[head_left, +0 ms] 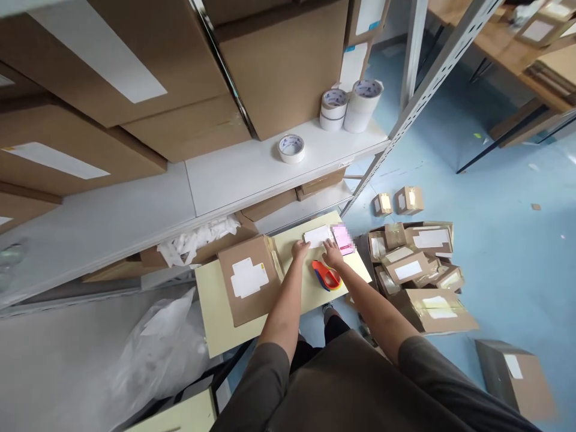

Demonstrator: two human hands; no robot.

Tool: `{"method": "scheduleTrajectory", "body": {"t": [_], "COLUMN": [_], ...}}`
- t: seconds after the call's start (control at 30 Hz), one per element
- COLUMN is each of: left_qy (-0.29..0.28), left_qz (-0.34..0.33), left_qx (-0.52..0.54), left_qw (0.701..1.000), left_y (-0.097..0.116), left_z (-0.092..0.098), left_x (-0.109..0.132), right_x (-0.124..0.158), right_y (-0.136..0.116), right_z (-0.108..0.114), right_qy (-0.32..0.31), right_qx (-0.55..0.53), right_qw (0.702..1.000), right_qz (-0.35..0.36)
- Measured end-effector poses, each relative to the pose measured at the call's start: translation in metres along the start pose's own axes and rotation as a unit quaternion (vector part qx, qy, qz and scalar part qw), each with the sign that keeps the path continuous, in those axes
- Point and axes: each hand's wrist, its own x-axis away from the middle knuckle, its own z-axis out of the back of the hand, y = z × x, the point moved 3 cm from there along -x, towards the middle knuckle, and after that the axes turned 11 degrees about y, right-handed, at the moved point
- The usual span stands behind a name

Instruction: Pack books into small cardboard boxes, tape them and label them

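Honestly, nothing legible from where I'm standing. The white labels (pixel 248 278) on the cardboard boxes (pixel 243 307) look blank or way too small. The tape rolls (pixel 291 146) have bluish print I can't make out, and the pink card (pixel 342 237) is just blurred.

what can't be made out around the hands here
Head view only:
pink item: face blurred out, print unreadable.
white card: near edge covered by left hand and right hand; grip or press unclear, too small.
tape dispenser: partly behind the right wrist.
box label: too small to read.
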Motion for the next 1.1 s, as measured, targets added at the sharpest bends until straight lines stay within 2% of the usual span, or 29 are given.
{"method": "scheduleTrajectory", "body": {"t": [0.13, 0.23, 0.37, 0.5, 0.6, 0.67, 0.83, 0.97, 1.1], "left_qy": [0.045, 0.052, 0.047, 0.064, 0.047, 0.039, 0.036, 0.054, 0.076], "left_qz": [0.052, 0.037, -0.002, -0.048, -0.08, -0.098, -0.119, -0.144, -0.123], "left_qx": [-0.025, -0.052, -0.102, -0.117, -0.101, -0.072, 0.031, 0.095, 0.155], "left_qw": [0.997, 0.997, 0.994, 0.99, 0.991, 0.992, 0.992, 0.983, 0.977], "left_y": [-0.001, 0.001, 0.007, 0.02, 0.029, 0.031, 0.029, 0.028, 0.022], "left_z": [-0.01, -0.007, 0.005, 0.03, 0.057, 0.081, 0.153, 0.207, 0.244], "left_x": [-0.002, 0.003, 0.012, 0.023, 0.035, 0.042, 0.061, 0.079, 0.091], "right_x": [-0.001, 0.004, 0.012, 0.02, 0.024, 0.025, 0.02, 0.012, 0.012], "right_y": [0.003, 0.005, 0.007, 0.003, -0.002, -0.007, -0.042, -0.081, -0.111], "right_z": [-0.004, 0.002, 0.014, 0.024, 0.034, 0.043, 0.068, 0.086, 0.1], "right_qy": [0.005, 0.041, 0.13, 0.166, 0.157, 0.13, 0.049, -0.014, -0.108], "right_qx": [-0.021, -0.062, -0.115, -0.188, -0.221, -0.247, -0.337, -0.31, -0.275], "right_qw": [0.999, 0.996, 0.985, 0.968, 0.962, 0.96, 0.928, 0.925, 0.916], "right_qz": [0.045, 0.058, 0.018, -0.024, -0.03, -0.007, 0.152, 0.218, 0.27]}}
